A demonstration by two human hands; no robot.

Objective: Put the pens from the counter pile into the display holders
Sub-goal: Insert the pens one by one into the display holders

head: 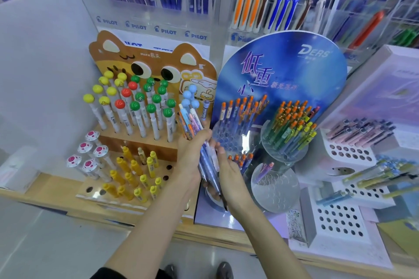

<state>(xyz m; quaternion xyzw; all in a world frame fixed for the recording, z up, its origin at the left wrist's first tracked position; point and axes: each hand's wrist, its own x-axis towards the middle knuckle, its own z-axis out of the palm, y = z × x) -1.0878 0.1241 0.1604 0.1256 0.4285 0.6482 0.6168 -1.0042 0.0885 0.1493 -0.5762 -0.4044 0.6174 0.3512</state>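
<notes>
My left hand (pixel 192 154) grips a bundle of pens (pixel 192 124) with blue, orange and white barrels, tips pointing down toward me. My right hand (pixel 229 165) is against the same bundle from the right, fingers around the lower barrels. Both hands hover in front of the blue DERS display (pixel 283 70). Its clear round holders stand just right of my hands: an upper left one (pixel 226 138) with orange-capped pens, an upper right one (pixel 285 142) packed with coloured pens, and a lower one (pixel 276 186) holding one purple pen.
A brown cat-face display (pixel 154 61) with ball-topped pens stands to the left, yellow pens in its wooden base (pixel 90 190). White perforated holders (pixel 340 219) with pastel pens sit to the right. Clear Pilot racks (pixel 158 27) rise behind. The counter edge (pixel 226 240) runs below.
</notes>
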